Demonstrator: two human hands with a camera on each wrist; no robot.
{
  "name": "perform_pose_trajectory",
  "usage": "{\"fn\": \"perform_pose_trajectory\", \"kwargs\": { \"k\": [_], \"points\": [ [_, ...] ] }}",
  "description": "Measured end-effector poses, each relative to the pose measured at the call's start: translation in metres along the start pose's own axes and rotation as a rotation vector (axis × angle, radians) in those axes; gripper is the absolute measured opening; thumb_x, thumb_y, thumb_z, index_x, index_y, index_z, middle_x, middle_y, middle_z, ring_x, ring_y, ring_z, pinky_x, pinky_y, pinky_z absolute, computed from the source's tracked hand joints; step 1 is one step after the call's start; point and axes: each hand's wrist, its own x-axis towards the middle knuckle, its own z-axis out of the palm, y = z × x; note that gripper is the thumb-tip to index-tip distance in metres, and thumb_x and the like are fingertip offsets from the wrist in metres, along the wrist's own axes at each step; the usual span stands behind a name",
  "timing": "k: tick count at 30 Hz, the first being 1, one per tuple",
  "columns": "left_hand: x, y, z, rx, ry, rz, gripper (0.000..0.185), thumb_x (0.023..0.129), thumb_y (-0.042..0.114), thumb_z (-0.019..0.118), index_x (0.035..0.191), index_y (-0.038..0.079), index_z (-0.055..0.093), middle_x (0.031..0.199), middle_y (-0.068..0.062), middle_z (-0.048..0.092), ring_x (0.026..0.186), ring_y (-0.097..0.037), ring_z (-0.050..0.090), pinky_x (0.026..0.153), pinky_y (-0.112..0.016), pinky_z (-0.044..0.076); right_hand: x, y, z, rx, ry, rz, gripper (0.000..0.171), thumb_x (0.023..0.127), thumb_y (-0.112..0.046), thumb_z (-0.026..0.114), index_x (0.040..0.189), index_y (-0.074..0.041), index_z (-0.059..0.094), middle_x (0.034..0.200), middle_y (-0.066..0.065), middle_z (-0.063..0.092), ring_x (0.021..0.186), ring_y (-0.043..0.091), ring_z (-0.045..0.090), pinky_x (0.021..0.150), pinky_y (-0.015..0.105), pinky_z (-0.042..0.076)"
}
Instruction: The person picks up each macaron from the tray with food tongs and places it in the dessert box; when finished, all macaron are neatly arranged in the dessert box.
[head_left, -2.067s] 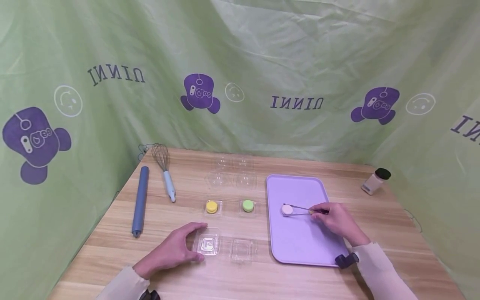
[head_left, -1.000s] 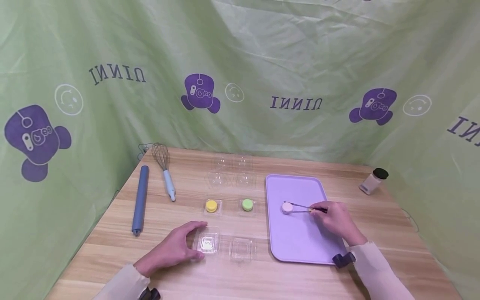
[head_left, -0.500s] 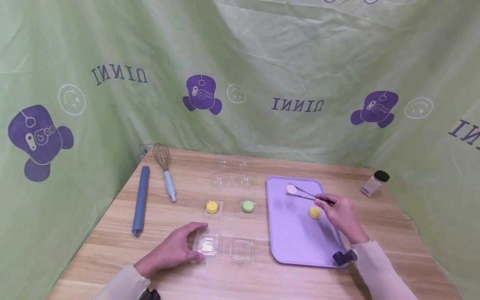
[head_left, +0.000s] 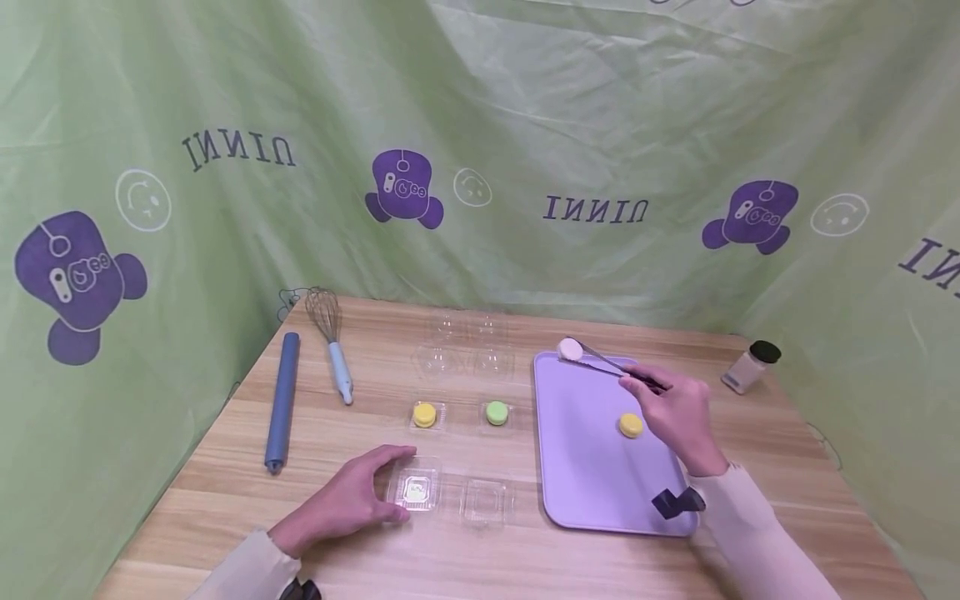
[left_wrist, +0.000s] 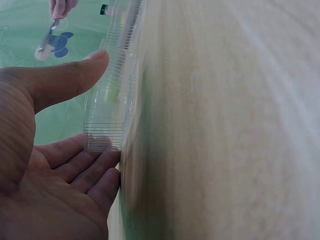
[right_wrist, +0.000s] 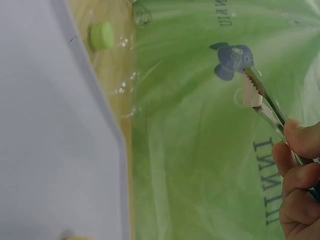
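My right hand point(head_left: 677, 415) grips small metal tongs point(head_left: 606, 363), raised above the purple tray point(head_left: 585, 492). A pale pink macaron point(head_left: 570, 349) is pinched between the tong tips; the right wrist view shows their serrated ends point(right_wrist: 254, 85) against it. On the tray lies a yellow macaron point(head_left: 631, 425). My left hand point(head_left: 351, 500) holds a clear plastic box point(head_left: 416, 486) on the table, thumb on the near side and fingers on the far side. Beside it stands another clear box point(head_left: 484, 501). Farther back, a yellow macaron point(head_left: 424, 414) and a green macaron point(head_left: 497, 412) sit in clear bases.
Several clear domed lids point(head_left: 491, 359) stand at the back of the wooden table point(head_left: 360, 567). A blue rolling pin point(head_left: 282, 400) and a whisk point(head_left: 339, 371) lie at the left. A black-capped jar point(head_left: 751, 367) leans at the right. Green cloth point(head_left: 495, 267) hangs behind.
My right hand has lifted the pink macaron off the tray with the tongs and raised it toward the tray's far left corner, uncovering the yellow macaron. My left hand stays put.
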Motion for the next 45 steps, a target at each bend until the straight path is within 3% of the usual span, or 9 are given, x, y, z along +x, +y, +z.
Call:
{"fn": "perform_pose_trajectory", "kwargs": {
  "k": [7,15,21,27,35,45],
  "points": [
    [0.0,0.0,0.0,0.002,0.006,-0.008,0.087,0.067,0.033,0.091,0.143,0.014,0.054,0.145,-0.006,0.059,0.139,-0.035,0.052,0.119,-0.06,0.036,0.016,-0.03,0.009,0.109,-0.006,-0.085,0.023,0.07,0.001,0.088,0.092,-0.004,0.082,0.076,0.011,0.078,0.068,-0.018,0.057,0.06,0.001,0.046],
    [0.0,0.0,0.0,0.0,0.003,-0.015,0.087,0.067,0.032,0.091,0.144,0.015,0.054,0.145,-0.005,0.059,0.139,-0.034,0.052,0.119,-0.06,0.036,0.026,-0.058,0.023,0.245,-0.052,-0.126,0.024,0.072,0.004,0.086,0.093,-0.004,0.081,0.078,0.012,0.078,0.072,-0.017,0.061,0.064,0.001,0.049],
    [0.001,0.0,0.001,0.001,0.001,-0.016,0.088,0.067,0.032,0.092,0.144,0.014,0.054,0.146,-0.005,0.059,0.139,-0.034,0.052,0.12,-0.059,0.037,0.03,-0.073,0.031,0.307,-0.092,-0.183,0.024,0.072,0.003,0.086,0.094,-0.005,0.081,0.08,0.009,0.078,0.071,-0.007,0.064,0.063,0.006,0.052],
    [0.001,0.0,0.001,0.001,0.0,0.001,0.088,0.067,0.033,0.091,0.144,0.013,0.054,0.146,-0.006,0.059,0.139,-0.035,0.052,0.119,-0.06,0.036,0.026,-0.087,0.042,0.335,-0.148,-0.22,0.023,0.074,0.0,0.086,0.096,-0.007,0.081,0.083,0.008,0.079,0.069,0.003,0.068,0.063,0.01,0.054],
    [0.001,0.0,0.001,0.006,0.002,0.006,0.088,0.067,0.033,0.091,0.144,0.012,0.054,0.146,-0.007,0.059,0.139,-0.035,0.052,0.118,-0.059,0.037,0.012,-0.1,0.063,0.398,-0.268,-0.258,0.021,0.076,-0.001,0.085,0.095,-0.009,0.08,0.074,0.0,0.073,0.058,-0.001,0.052,0.05,0.008,0.042],
    [0.001,0.0,0.001,0.01,0.008,0.015,0.087,0.067,0.033,0.091,0.143,0.01,0.054,0.144,-0.008,0.06,0.134,-0.034,0.057,0.115,-0.057,0.042,-0.008,-0.111,0.081,0.412,-0.41,-0.308,0.016,0.081,-0.007,0.083,0.096,-0.01,0.08,0.08,0.002,0.077,0.065,-0.002,0.06,0.058,0.007,0.05]
  ]
}}
